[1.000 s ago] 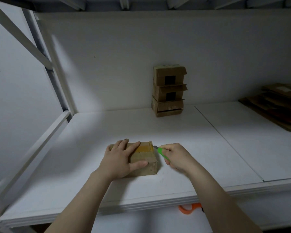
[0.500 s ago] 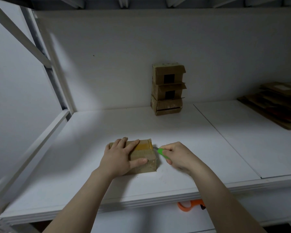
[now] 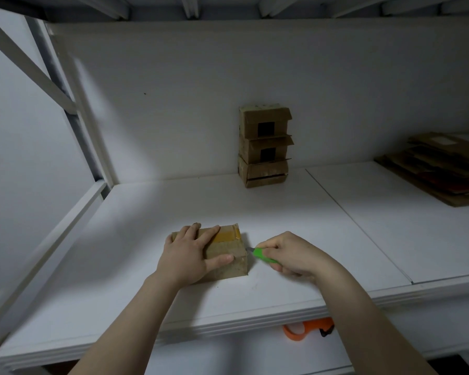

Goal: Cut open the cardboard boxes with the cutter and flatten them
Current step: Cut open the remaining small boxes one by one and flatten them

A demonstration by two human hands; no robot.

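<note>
A small brown cardboard box (image 3: 229,253), sealed with yellowish tape along its top, lies on the white shelf (image 3: 282,226) near the front edge. My left hand (image 3: 190,253) lies flat on the box's top and left half, the thumb along its front edge. A green cutter (image 3: 263,255) is gripped in my right hand (image 3: 293,255), just right of the box. Its short blade points left and touches the box's upper right corner.
Three cardboard boxes (image 3: 264,146) stand stacked against the back wall. Flattened cardboard (image 3: 441,169) is piled at the far right of the shelf. An orange tape dispenser (image 3: 306,328) lies on the lower level under the front edge. A white frame rail (image 3: 49,244) borders the left side.
My right hand has drawn the cutter a little toward me along the box's right edge. My left hand stays pressed on the box.
</note>
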